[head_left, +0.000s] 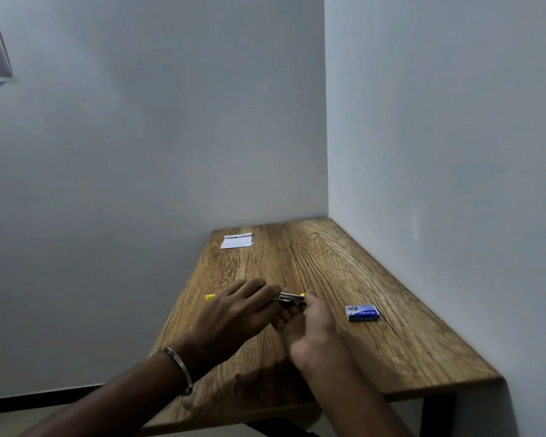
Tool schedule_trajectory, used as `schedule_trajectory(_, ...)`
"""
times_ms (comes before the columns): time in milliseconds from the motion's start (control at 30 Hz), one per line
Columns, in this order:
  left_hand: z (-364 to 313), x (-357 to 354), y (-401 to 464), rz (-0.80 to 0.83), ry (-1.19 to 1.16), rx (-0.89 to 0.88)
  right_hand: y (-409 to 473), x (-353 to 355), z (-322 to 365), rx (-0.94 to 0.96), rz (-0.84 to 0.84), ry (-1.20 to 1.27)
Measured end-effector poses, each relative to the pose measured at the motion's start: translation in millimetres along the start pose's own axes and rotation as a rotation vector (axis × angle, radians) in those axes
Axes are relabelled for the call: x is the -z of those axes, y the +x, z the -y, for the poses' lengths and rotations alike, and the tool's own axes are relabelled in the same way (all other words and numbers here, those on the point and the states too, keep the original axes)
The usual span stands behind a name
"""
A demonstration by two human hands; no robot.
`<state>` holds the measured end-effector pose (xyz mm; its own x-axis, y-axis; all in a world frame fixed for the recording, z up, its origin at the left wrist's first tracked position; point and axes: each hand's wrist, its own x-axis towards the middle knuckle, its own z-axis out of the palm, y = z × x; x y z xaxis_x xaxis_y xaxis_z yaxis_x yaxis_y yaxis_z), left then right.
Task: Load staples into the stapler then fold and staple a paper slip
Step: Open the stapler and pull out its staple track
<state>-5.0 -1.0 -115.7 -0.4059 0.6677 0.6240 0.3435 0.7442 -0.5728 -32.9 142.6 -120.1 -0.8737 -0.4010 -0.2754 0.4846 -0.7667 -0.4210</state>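
Observation:
A yellow and metal stapler (292,297) is held over the middle of the wooden table (344,269). My left hand (234,313) covers its left part, and a yellow end (211,297) sticks out past my fingers. My right hand (306,326) grips the stapler from below at its right end. A blue staple box (361,313) lies shut on the table to the right of my right hand. A white paper slip (236,241) lies flat at the far left corner. Most of the stapler is hidden by my fingers.
The table stands in a corner, with grey walls right behind it and along its right side. Its left edge and near edge drop off to the floor. A metal bangle (178,367) is on my left wrist.

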Motion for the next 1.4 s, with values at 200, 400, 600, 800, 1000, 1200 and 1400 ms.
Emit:
schedule_trajectory(200, -0.9, 0.9, -3.5, 0.034, -0.062, 0.066, 1.5, -1.8, 2.5, 0.029, 0.060, 0.034)
schedule_trajectory(400, -2.1, 4.0, -1.7, 0.190, -0.147, 0.132, 9.4, 0.8, -8.5, 0.014, -0.036, 0.012)
schedule_trajectory(600, 7.5, 10.3, 12.7, 0.289, -0.263, 0.340, 6.6, 4.9, -9.3, -0.010, -0.044, -0.058)
schedule_trajectory(800, 22.8, -1.4, 7.5, 0.430, -0.542, 0.625, 6.2, 16.6, 0.8, -0.057, 0.041, -0.232)
schedule_trajectory(1000, 28.7, -12.6, -0.8, 0.612, -0.937, 0.753, 8.4, 29.2, 15.7, -0.074, 0.101, -0.415)
schedule_trajectory(1200, 34.1, -18.1, -9.4, 0.709, -1.072, 0.844, 14.6, 37.7, 38.7, -0.038, 0.103, -0.686)
schedule_trajectory(1400, 36.8, -19.7, -14.7, 0.757, -1.021, 0.907, 43.0, 28.2, 94.5, 0.233, 0.117, -1.392)
